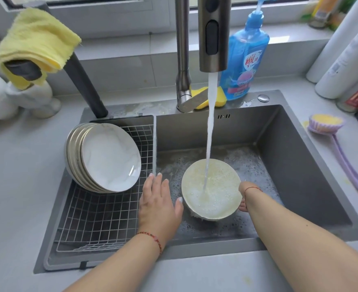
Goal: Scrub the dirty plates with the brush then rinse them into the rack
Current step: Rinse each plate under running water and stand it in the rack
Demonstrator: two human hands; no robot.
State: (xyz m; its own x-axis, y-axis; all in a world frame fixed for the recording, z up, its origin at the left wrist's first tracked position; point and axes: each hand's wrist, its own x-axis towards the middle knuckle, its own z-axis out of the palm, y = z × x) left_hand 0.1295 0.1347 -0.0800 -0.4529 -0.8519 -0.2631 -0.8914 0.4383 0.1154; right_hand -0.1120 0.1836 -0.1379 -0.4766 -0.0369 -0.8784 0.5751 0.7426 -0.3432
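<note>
A soapy white plate (pixel 211 189) is tilted in the grey sink (pixel 300 165), and water from the tap (pixel 214 34) pours onto its face. My right hand (pixel 244 199) grips the plate's right rim, mostly hidden behind it. My left hand (pixel 160 199) hovers open just left of the plate, fingers spread, not touching it. Several clean marbled plates (pixel 108 157) lean stacked in the wire rack (pixel 102 218) on the sink's left side. The purple long-handled brush (pixel 330 125) with a yellow sponge head lies on the counter to the right.
A blue dish soap bottle (pixel 244 60) and a yellow sponge (pixel 205 98) stand behind the sink. A yellow cloth (pixel 34 41) hangs over a dark handle at the back left. White rolls (pixel 346 60) stand at the right. Foam covers the sink floor.
</note>
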